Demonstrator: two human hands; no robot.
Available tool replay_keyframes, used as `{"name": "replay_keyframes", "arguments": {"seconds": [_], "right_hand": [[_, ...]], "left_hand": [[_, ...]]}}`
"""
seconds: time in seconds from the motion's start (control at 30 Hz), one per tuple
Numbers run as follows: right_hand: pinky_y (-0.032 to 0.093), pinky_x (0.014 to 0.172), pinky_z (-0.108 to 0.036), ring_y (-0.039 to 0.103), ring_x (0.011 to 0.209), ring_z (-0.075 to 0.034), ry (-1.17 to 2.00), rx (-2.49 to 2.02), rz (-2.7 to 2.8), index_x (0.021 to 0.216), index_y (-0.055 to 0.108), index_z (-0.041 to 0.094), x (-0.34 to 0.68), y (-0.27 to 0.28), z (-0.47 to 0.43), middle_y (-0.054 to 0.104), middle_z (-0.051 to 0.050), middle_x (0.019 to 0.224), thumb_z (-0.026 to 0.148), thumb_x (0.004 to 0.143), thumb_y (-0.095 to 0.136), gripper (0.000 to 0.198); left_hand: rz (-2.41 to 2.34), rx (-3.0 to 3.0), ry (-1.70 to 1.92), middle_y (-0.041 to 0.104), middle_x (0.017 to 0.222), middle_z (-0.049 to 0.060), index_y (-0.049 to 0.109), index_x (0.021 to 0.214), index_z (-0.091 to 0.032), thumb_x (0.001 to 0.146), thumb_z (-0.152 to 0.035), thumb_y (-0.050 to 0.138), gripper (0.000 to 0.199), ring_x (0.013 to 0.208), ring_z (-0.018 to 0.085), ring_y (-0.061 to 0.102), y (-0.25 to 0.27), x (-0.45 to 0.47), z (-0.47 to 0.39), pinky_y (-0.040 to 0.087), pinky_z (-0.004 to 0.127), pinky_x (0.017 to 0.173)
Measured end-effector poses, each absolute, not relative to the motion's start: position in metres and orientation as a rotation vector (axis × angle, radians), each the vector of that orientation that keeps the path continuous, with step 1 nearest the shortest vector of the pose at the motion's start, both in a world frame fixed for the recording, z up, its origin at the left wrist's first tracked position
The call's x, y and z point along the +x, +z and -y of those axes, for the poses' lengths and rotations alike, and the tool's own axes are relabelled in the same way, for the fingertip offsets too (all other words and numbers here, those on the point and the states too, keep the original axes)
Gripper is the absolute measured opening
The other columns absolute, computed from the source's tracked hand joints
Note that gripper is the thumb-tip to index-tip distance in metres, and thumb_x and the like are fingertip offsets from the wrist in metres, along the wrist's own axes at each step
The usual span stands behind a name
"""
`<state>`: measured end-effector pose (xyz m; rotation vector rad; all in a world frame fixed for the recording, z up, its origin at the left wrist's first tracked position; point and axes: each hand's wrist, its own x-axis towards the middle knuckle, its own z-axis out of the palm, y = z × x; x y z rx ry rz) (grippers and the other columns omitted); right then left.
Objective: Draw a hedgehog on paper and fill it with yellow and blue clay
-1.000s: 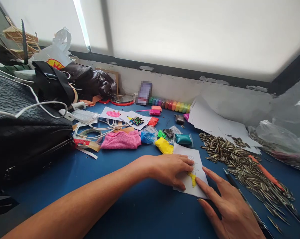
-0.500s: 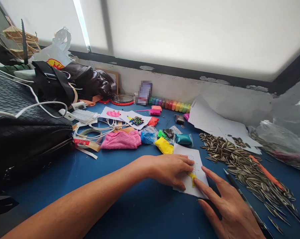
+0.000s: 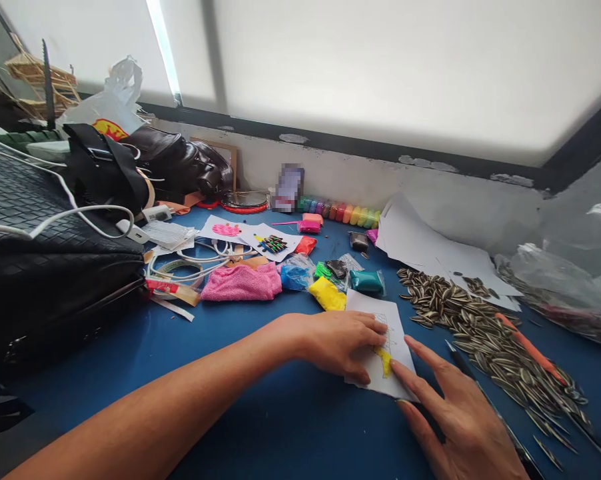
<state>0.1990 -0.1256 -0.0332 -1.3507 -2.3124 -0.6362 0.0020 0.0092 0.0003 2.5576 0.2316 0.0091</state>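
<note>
A small white paper (image 3: 398, 327) with a pencil drawing lies on the blue table. Yellow clay (image 3: 385, 365) is spread over the lower part of the drawing. My left hand (image 3: 338, 343) rests flat across the paper's left side, fingers stretched out and covering part of the drawing. From the right, my right hand (image 3: 450, 407) reaches in with its fingers apart; the index fingertip is at the edge of the yellow clay. Just beyond the paper sits a yellow clay packet (image 3: 327, 294), with a teal clay packet (image 3: 368, 282) to its right.
Striped sunflower seeds (image 3: 455, 317) are heaped on the right, with an orange tool (image 3: 530, 350) on them and a black pen (image 3: 473, 377) alongside. A pink cloth (image 3: 242, 281), cables and a black bag (image 3: 55, 260) lie left. White sheets (image 3: 425, 240) stand at the back.
My right index fingertip has shifted slightly off the yellow clay towards its right edge, so more of the clay shows. My left hand stays in place on the paper.
</note>
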Motion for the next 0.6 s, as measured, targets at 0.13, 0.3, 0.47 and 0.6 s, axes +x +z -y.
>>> {"name": "replay_keyframes", "arguments": {"seconds": [0.13,0.3,0.47,0.6], "right_hand": [[0.054,0.083,-0.037,0.061,0.110,-0.026,-0.650,-1.332,2.347,0.110,0.072,0.016,0.1978,-0.0331,0.1256,0.058,-0.018,0.131,0.036,0.096,0.046,0.036],[0.053,0.084,-0.036,0.061,0.111,-0.025,-0.642,-1.332,2.339,0.110,0.071,0.017,0.1987,-0.0329,0.1277,0.057,-0.016,0.132,0.035,0.096,0.046,0.034],[0.053,0.085,-0.037,0.059,0.114,-0.027,-0.650,-1.350,2.353,0.118,0.068,0.016,0.1988,-0.0330,0.1268,0.053,-0.018,0.136,0.035,0.097,0.045,0.037],[0.053,0.086,-0.038,0.058,0.116,-0.026,-0.626,-1.330,2.380,0.118,0.068,0.018,0.1980,-0.0329,0.1258,0.052,-0.017,0.137,0.036,0.097,0.046,0.035]], "left_hand": [[-0.223,2.563,-0.009,0.038,0.150,0.021,0.057,0.124,-0.002,0.083,-0.026,0.069,0.048,0.143,0.030,0.030,0.0018,0.0021,-0.0093,0.027,0.038,0.117],[-0.229,2.569,0.002,0.039,0.149,0.019,0.056,0.123,-0.005,0.083,-0.027,0.069,0.047,0.142,0.029,0.032,0.0015,0.0020,-0.0092,0.028,0.038,0.116],[-0.231,2.577,-0.006,0.039,0.149,0.019,0.058,0.120,-0.006,0.084,-0.027,0.068,0.044,0.142,0.029,0.031,0.0012,0.0023,-0.0090,0.028,0.036,0.116],[-0.242,2.579,-0.038,0.037,0.150,0.020,0.057,0.123,-0.003,0.084,-0.027,0.068,0.047,0.143,0.029,0.029,0.0028,0.0023,-0.0086,0.025,0.036,0.117]]}}
